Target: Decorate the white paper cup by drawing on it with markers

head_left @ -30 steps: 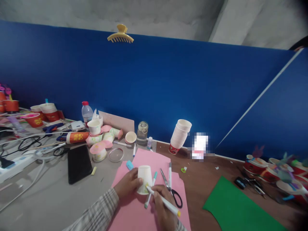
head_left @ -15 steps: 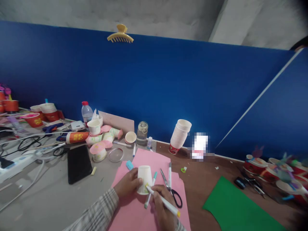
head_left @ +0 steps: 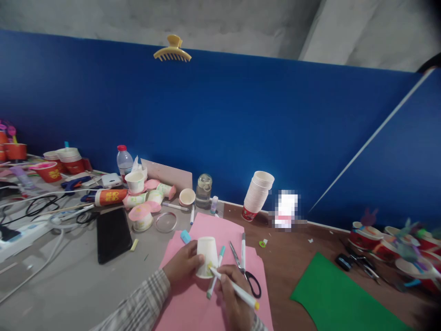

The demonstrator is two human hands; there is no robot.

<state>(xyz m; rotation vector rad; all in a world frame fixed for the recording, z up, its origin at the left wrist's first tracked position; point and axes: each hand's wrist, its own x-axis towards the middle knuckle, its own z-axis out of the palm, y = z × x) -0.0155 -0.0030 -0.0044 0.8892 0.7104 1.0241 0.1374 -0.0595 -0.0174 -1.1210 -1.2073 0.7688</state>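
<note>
Counting at the bench: two bare hands, one loose white paper cup (head_left: 206,250) in the left, one white marker with a yellow end (head_left: 243,294) in the right. Two further markers lie on the pink paper (head_left: 189,303): one teal-capped marker (head_left: 221,255), partly hidden behind the cup and right hand, and one dark-capped marker (head_left: 243,250) alongside a single pair of scissors (head_left: 242,270). One small blue block (head_left: 185,236) sits near the paper's upper left. Beyond: one leaning stack of cups (head_left: 257,195), one glass jar (head_left: 203,192), one red-capped bottle (head_left: 124,163), one green sheet (head_left: 344,294); one yellow hair clip (head_left: 172,50) on the blue partition. Left hand (head_left: 182,263): thumb laid on the cup's near face, at its left side, other fingers bent behind, mostly hidden; gap no wider than the cup, grip firm enough to hold it. Right hand (head_left: 234,292): fingers closed around the marker barrel in a writing grip. Cup is above the pink paper, between the hands; whether its base touches the sheet cannot be told. Its long axis runs away from the person, nearly vertical in view, narrower end seemingly far, printed patch near the lower end. Marker lies diagonal, tip leftward and away, meeting that patch, yellow end toward the person's right.
</note>
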